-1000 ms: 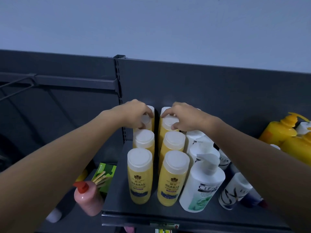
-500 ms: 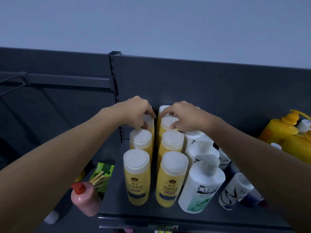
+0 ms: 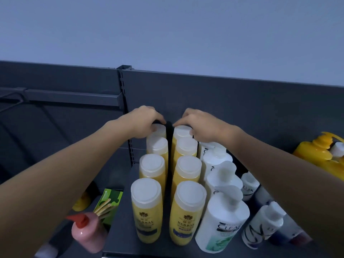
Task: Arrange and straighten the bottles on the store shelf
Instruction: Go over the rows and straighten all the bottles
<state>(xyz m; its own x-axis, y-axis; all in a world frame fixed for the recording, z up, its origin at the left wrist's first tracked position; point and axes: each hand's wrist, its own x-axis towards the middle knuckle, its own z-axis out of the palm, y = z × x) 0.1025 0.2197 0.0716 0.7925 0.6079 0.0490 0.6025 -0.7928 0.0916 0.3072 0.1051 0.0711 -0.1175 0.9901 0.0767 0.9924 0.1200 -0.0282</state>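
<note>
The yellow bottles [image 3: 147, 209] with white caps stood upright in two files of four running from the front edge of the shelf [image 3: 119, 237] back to its rear panel [image 3: 242, 101], a narrow dark gap between the files. The left hand [image 3: 144, 122] lay curled over the cap of the rearmost bottle in the left file, fingers closed down on it; the right hand [image 3: 198, 125] gripped the cap of the rearmost bottle in the right file in the same manner, both hands against the rear panel. Just right of the yellow files stood a file of white pump bottles [image 3: 221, 222], the front one near the front edge. Further right, smaller white bottles [image 3: 260, 228] lay tilted near the front right of the shelf, partly under the right forearm. Yellow pump jugs [image 3: 314, 151] sat at the far right. Beyond the shelf's left edge, lower down, were a pink pump bottle [image 3: 89, 235] and a green box [image 3: 111, 202].
</note>
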